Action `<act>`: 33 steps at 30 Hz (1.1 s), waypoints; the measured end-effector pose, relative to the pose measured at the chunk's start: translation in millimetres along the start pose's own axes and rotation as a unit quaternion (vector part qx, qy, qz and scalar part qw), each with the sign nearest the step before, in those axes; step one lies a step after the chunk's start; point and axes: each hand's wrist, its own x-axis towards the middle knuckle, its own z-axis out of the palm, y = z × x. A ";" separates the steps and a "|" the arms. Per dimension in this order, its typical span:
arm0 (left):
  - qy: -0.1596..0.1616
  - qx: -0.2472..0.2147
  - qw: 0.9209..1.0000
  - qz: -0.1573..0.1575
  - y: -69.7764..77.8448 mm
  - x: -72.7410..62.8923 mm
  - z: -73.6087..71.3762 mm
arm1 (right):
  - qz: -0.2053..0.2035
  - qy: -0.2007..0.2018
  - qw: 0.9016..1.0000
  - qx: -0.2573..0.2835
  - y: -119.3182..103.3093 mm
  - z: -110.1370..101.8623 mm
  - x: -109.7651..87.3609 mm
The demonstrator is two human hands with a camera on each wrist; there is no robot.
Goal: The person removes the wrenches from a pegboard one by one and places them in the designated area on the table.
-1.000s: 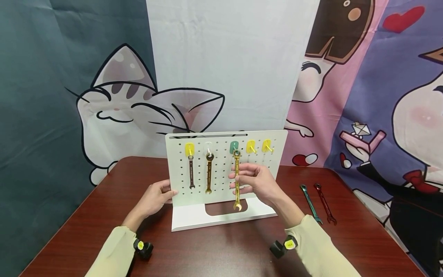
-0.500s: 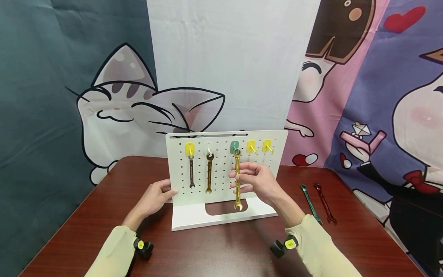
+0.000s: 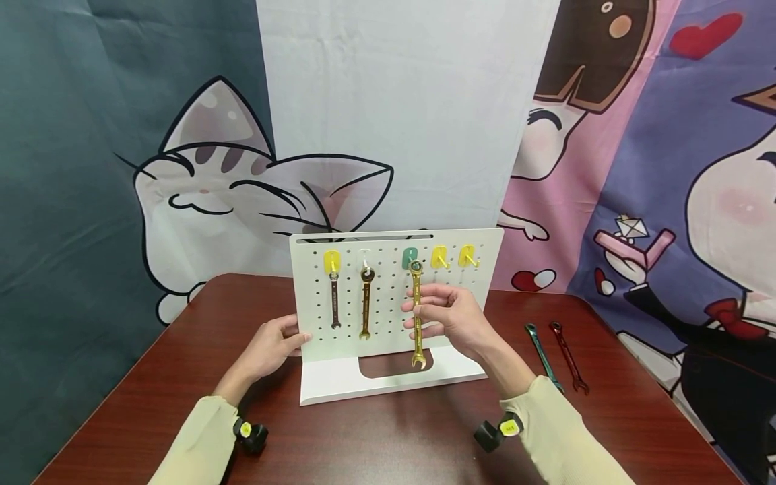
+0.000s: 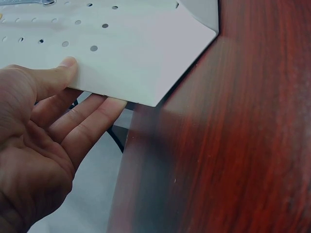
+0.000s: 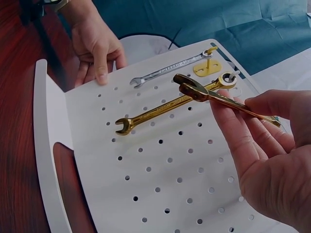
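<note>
My right hand [image 3: 457, 320] pinches a gold combination wrench [image 3: 417, 316] between thumb and fingers, its ring end up at the green hook [image 3: 410, 256] and its open end pointing down. In the right wrist view the held wrench [image 5: 228, 101] crosses in front of the board. My left hand [image 3: 274, 345] grips the left edge of the white pegboard [image 3: 388, 303], thumb on the front and fingers behind, as the left wrist view shows with the board's edge [image 4: 121, 73]. A silver wrench [image 5: 170, 70] hangs from the left yellow hook [image 3: 331, 260], and another gold wrench [image 3: 366, 304] beside it.
Two yellow hooks [image 3: 440, 256] sit on the board's right side without wrenches. A green wrench [image 3: 544, 357] and a red wrench [image 3: 568, 357] lie on the brown table [image 3: 376, 444] at the right. A printed cloth [image 3: 412, 121] hangs behind.
The gold wrench in my right hand has shifted very slightly to the right at its lower end. My left hand keeps its grip on the board.
</note>
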 end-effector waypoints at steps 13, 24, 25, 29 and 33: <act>0.000 0.002 1.000 -0.002 -0.8 -1.7 0.9 | -0.002 0.000 1.000 0.000 -1.6 -0.7 -2.3; -0.002 0.000 1.000 0.016 -1.6 0.3 0.0 | -0.021 -0.005 1.000 -0.007 0.8 -3.7 -4.0; -0.002 0.000 1.000 0.017 -1.6 0.4 -0.1 | -0.022 -0.004 1.000 -0.009 1.3 -4.3 -4.1; -0.001 0.001 1.000 0.018 -1.7 0.2 -0.2 | -0.025 -0.005 1.000 -0.011 3.3 -6.7 -4.9; -0.001 0.002 1.000 0.015 -1.4 -0.4 -0.4 | -0.022 -0.004 1.000 -0.008 5.5 -9.7 -6.5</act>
